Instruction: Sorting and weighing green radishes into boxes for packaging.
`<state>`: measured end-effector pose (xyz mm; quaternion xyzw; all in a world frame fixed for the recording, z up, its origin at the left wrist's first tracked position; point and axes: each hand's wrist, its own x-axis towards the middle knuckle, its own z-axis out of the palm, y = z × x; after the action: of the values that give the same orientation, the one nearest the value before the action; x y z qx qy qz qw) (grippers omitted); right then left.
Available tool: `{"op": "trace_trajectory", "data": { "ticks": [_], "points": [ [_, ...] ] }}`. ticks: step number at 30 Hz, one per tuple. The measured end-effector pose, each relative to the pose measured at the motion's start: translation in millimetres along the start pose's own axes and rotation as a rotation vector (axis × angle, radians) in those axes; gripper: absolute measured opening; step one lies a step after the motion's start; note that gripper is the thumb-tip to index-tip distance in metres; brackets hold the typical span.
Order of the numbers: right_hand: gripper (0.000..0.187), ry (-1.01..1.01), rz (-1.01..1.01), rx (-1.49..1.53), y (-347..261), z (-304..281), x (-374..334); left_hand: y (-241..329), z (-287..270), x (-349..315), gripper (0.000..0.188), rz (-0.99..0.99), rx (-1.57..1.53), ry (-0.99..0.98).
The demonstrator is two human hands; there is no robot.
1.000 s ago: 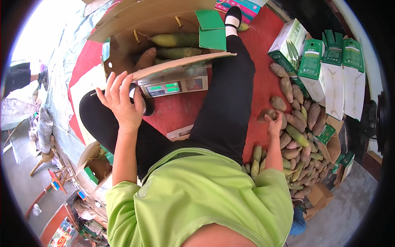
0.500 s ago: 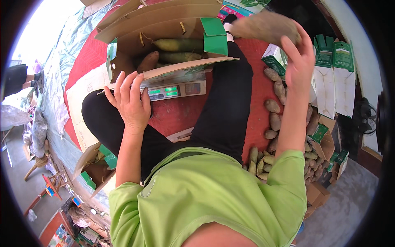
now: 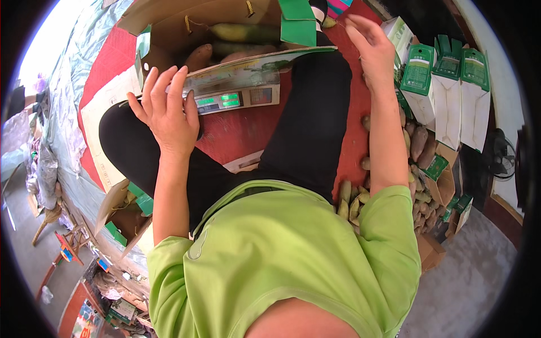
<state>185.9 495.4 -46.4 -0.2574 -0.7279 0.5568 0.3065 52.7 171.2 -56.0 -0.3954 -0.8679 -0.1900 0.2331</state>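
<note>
I sit on a red mat [image 3: 242, 132] with a cardboard box [image 3: 186, 22] standing on a weighing scale [image 3: 236, 100] in front of me. The box holds long sweet potatoes [image 3: 245, 31]. My left hand [image 3: 166, 115] is spread, its fingertips against the box's near flap [image 3: 253, 65], and holds nothing. My right hand [image 3: 369, 45] hovers palm down with fingers apart beside the box's green flap [image 3: 297, 22]; it is empty. A pile of sweet potatoes [image 3: 420, 146] lies on the floor under my right arm.
Several upright green and white cartons [image 3: 451, 84] stand at the right behind the pile. Flattened cardboard and green-edged boxes [image 3: 121, 219] lie at my left. A fan [image 3: 499, 152] sits at the far right.
My right hand picked a sweet potato from the pile, lifted it toward the box, and is now empty beside it. My left hand dropped onto the box flap.
</note>
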Motion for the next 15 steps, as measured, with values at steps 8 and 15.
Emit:
{"op": "trace_trajectory", "data": {
  "ticks": [8,15],
  "points": [
    [0.027,0.139,0.398,-0.24,172.0,-83.5,-134.5,2.5,5.0,3.4,0.05,0.0,-0.034,0.048],
    [0.024,-0.024,0.688,-0.488,287.3,-91.9,-310.2,2.3,9.2,5.6,0.053,0.053,-0.043,0.108]
  ]
}}
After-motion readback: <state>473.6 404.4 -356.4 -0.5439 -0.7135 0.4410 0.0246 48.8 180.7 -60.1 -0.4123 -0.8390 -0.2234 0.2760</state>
